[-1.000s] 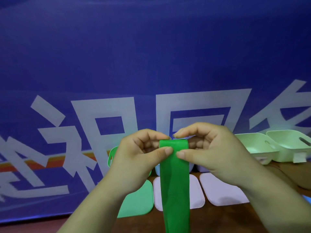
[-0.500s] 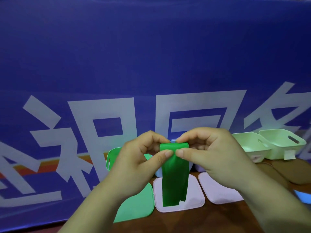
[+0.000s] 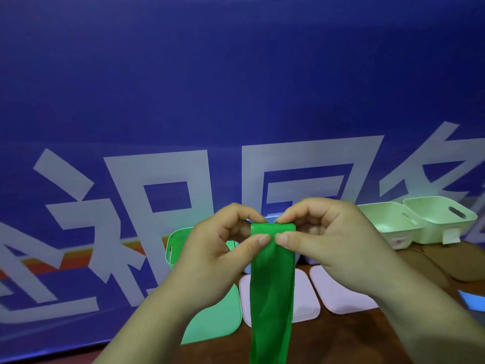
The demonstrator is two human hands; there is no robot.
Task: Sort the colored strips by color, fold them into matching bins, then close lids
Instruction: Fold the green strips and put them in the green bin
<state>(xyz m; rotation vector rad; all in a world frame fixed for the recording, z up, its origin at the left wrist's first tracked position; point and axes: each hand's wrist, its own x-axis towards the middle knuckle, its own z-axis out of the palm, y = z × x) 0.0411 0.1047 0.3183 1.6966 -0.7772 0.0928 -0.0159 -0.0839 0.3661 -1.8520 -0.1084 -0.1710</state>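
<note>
While both of my hands are raised in the middle of the view, they block much of the row behind them. My left hand (image 3: 217,256) and right hand (image 3: 322,240) each pinch the folded top edge of the bright green flat strip (image 3: 271,290) between thumb and forefinger, thumbs almost meeting. The strip hangs toward six o'clock over the dark brown wooden worktop (image 3: 341,345) and runs out of the bottom of the view.

At nine o'clock of the strip, the left hand hides most of a bright green plastic bin (image 3: 177,245). A mint green flat lid (image 3: 215,319) lies at seven o'clock, part covered by my left wrist. The strip cuts across one pale pink rounded lid (image 3: 305,298); a second pale pink lid (image 3: 341,298) lies at four o'clock, under my right wrist. Whatever stands directly behind my fingers I cannot make out. A blue banner with large white characters (image 3: 236,101) fills the background.

My count: two hands, one strip, one bright green bin, one mint lid, two pink lids, two pale green open bins (image 3: 388,222) at two o'clock, and two brown flat lids (image 3: 467,264) at three o'clock.
</note>
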